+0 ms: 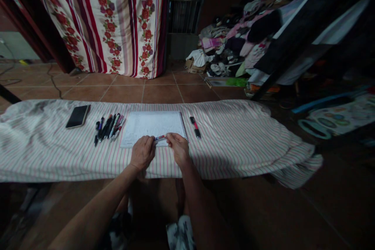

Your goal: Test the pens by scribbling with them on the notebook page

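A slim pen (159, 138) with blue, white and red parts lies level between my two hands, over the near edge of a spiral notebook (152, 123). My left hand (143, 151) is closed on its left end, and my right hand (178, 146) pinches its right end. The notebook lies open, its wire binding along the right side; the print on the page is too small to read. To its left is a bunch of several pens (109, 128). Right of the binding are a red and black pen (195, 127) and what looks like another dark pen beside it.
A dark phone (77, 116) lies at the left on the striped cloth (234, 140) covering the table. Beyond stand a floral curtain (111, 23) and a heap of clothes (234, 43). A slanted dark post (281, 58) rises at the right.
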Tool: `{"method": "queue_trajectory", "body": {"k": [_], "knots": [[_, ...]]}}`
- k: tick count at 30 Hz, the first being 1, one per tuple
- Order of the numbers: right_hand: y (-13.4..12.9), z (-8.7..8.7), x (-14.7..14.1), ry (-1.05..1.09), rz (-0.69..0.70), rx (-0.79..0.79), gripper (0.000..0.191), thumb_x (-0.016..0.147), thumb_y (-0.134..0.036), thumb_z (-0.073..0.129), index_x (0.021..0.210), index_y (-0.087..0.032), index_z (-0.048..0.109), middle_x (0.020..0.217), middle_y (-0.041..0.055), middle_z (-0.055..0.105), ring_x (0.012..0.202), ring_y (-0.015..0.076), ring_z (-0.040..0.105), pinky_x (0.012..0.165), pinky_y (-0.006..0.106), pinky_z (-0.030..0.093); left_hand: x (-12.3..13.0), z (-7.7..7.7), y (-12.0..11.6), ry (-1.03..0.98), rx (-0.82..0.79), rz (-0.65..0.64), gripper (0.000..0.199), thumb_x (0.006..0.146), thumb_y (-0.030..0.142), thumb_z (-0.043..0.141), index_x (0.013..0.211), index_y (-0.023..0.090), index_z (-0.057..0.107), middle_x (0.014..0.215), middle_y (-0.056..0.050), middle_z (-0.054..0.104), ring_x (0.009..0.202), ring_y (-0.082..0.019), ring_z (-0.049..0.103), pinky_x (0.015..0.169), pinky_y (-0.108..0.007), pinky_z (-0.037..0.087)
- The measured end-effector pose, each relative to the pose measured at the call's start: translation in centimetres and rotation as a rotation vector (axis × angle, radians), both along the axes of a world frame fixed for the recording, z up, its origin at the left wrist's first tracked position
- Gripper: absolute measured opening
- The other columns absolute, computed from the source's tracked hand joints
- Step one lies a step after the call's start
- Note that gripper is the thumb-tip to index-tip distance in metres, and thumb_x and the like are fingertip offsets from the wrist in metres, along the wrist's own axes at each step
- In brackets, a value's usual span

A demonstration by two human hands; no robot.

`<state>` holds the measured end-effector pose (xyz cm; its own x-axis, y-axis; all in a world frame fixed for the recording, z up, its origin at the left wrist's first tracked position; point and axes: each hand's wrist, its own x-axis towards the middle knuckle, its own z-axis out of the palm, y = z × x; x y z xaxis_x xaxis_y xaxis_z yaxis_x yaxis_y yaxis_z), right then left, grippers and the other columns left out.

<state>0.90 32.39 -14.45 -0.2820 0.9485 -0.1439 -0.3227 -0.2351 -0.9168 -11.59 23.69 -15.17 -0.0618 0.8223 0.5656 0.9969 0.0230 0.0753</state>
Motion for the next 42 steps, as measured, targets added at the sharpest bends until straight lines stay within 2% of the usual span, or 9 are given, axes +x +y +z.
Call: {"method": "queue_trajectory", "body": {"k": [10,14,17,21,27,32,37,42], "knots": [[0.07,0.14,0.27,0.018,0.051,0.039,0.027,0.06,-0.038,0.075,0.077,-0.018,0.072,0.079,0.0033,0.068,0.058,0.009,0.051,0.051,0.023,0.035,0.01,0.04,0.11,0.04,-0.004,-0.001,0.018,0.091,0.021,0.036,0.084,0.018,0.052,0.071,-0.005,0.054,0.07,-0.02,0.048,0.066,-0.033,0.038],[-0.16,0.53,0.29,0.082,0.054,-0.034,0.031,0.057,-0.039,0.078,0.078,-0.018,0.071,0.08,0.0027,0.068,0.064,0.0102,0.056,0.054,0.022,0.039,0.06,0.05,0.07,0.054,-0.015,0.001,0.018,0.092,0.022,0.036,0.086,0.018,0.053,0.071,-0.005,0.054,0.07,-0.02,0.048,0.065,-0.033,0.037],[-0.28,0.69,0.18,0.152,0.06,-0.099,0.034,0.054,-0.041,0.08,0.076,-0.017,0.069,0.076,0.0023,0.067,0.067,0.0114,0.059,0.059,0.023,0.043,0.16,0.19,0.03,0.062,-0.029,0.006,0.018,0.093,0.024,0.036,0.086,0.018,0.053,0.072,-0.005,0.054,0.07,-0.02,0.048,0.065,-0.033,0.037],[-0.2,0.56,0.14,0.132,0.024,-0.127,0.037,0.049,-0.042,0.082,0.069,-0.015,0.065,0.065,0.0008,0.064,0.062,0.0109,0.058,0.058,0.024,0.044,0.29,0.38,-0.01,0.059,-0.044,0.006,0.019,0.093,0.025,0.036,0.089,0.018,0.053,0.074,-0.005,0.055,0.072,-0.02,0.048,0.067,-0.033,0.037],[-0.14,0.4,0.3,0.024,0.003,-0.064,0.039,0.052,-0.047,0.078,0.067,-0.015,0.063,0.059,-0.0013,0.06,0.055,0.0094,0.053,0.054,0.024,0.041,0.29,0.24,-0.07,0.066,-0.057,-0.005,0.019,0.093,0.026,0.037,0.092,0.017,0.053,0.075,-0.006,0.055,0.073,-0.02,0.048,0.068,-0.033,0.038],[-0.03,0.31,0.26,-0.008,-0.007,-0.011,0.033,0.054,-0.043,0.077,0.063,-0.016,0.061,0.056,-0.0021,0.057,0.052,0.0086,0.047,0.05,0.023,0.034,0.24,0.14,-0.14,0.067,-0.061,-0.005,0.016,0.092,0.025,0.039,0.094,0.017,0.053,0.077,-0.006,0.056,0.074,-0.021,0.048,0.068,-0.033,0.038],[0.09,0.19,0.22,-0.011,-0.017,0.01,0.026,0.056,-0.039,0.074,0.067,-0.017,0.064,0.057,-0.0025,0.057,0.052,0.0091,0.045,0.05,0.024,0.033,0.14,0.02,-0.03,0.063,-0.053,-0.001,0.016,0.092,0.023,0.038,0.089,0.017,0.053,0.073,-0.005,0.055,0.072,-0.021,0.048,0.066,-0.033,0.038],[0.16,0.11,0.38,-0.017,0.014,0.021,0.026,0.058,-0.035,0.074,0.076,-0.017,0.068,0.068,-0.0004,0.063,0.055,0.0085,0.047,0.05,0.023,0.033,0.13,0.07,0.04,0.055,-0.054,0.0,0.017,0.092,0.022,0.037,0.085,0.018,0.052,0.072,-0.005,0.055,0.07,-0.02,0.048,0.065,-0.033,0.038]]}}
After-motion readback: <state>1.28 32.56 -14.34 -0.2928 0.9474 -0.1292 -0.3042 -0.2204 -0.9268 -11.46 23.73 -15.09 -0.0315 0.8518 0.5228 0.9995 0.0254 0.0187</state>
